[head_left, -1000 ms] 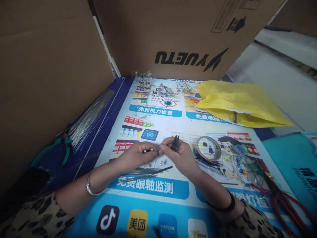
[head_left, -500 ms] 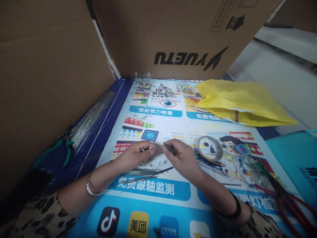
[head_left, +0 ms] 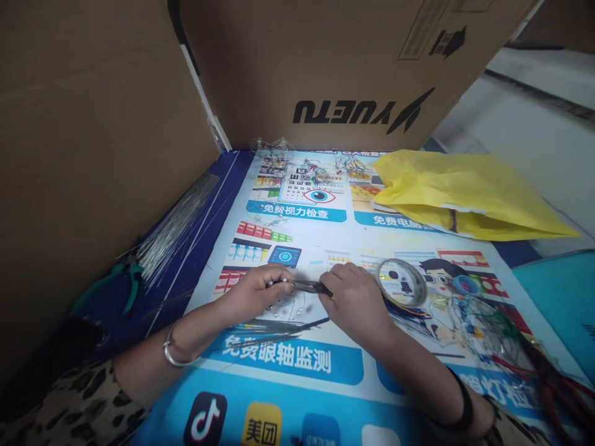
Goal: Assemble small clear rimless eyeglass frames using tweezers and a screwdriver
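My left hand (head_left: 248, 292) is closed in a pinch on a thin wire with small silver beads (head_left: 300, 311); part of the wire loops down below the fingers. My right hand (head_left: 360, 306) is wrapped around a pair of pliers (head_left: 310, 285), hiding most of the handles. The dark, narrow jaws reach left to the fingertips of my left hand, at the beaded wire. Whether the jaws grip the wire is too small to tell. Just beneath my hands, several straight dark wires (head_left: 274, 328) lie on the printed sheet (head_left: 316, 238).
A tape roll (head_left: 422, 291) and tangled wires (head_left: 483, 322) lie right, near a red-handled tool (head_left: 558, 396). A yellow bag (head_left: 465, 186) is behind them. Teal-handled pliers (head_left: 134, 288) and a wire bundle (head_left: 174, 217) lie left. Cardboard walls (head_left: 251, 74) stand left and behind.
My right hand has turned over, palm downward, and the pliers' jaws now extend left to my left fingertips. My left hand keeps its pinch on the beaded wire. The view has shifted slightly.
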Demonstrator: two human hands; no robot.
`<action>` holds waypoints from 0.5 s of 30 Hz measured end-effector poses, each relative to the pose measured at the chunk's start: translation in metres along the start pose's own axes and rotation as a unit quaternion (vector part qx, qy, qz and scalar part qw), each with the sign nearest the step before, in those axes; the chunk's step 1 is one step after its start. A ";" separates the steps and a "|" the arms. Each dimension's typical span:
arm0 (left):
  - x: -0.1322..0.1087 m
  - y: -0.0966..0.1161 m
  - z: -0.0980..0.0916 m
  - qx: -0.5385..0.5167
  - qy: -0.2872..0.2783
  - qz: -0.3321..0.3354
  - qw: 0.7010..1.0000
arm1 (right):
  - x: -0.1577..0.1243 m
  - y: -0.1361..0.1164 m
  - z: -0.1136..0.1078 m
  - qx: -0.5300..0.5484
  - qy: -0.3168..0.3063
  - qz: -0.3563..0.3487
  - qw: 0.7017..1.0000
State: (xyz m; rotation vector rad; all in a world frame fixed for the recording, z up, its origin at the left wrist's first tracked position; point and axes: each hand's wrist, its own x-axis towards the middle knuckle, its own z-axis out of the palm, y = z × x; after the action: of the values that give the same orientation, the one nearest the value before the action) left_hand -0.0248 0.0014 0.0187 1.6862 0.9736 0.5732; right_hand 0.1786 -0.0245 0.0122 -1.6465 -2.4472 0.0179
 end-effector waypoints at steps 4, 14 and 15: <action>0.001 0.000 0.000 0.004 -0.002 -0.005 1.000 | -0.001 0.000 0.002 -0.015 0.008 -0.005 1.000; -0.001 0.003 0.000 -0.060 -0.017 -0.031 0.998 | -0.001 -0.003 -0.002 -0.015 -0.009 -0.005 1.000; -0.002 0.003 0.000 -0.075 -0.021 -0.039 0.996 | -0.001 -0.003 -0.002 -0.010 -0.013 -0.001 1.000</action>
State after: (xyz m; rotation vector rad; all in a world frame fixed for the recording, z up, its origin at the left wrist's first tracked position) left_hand -0.0250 -0.0006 0.0217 1.5151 0.9386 0.5428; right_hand 0.1766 -0.0271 0.0142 -1.6638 -2.4759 0.0142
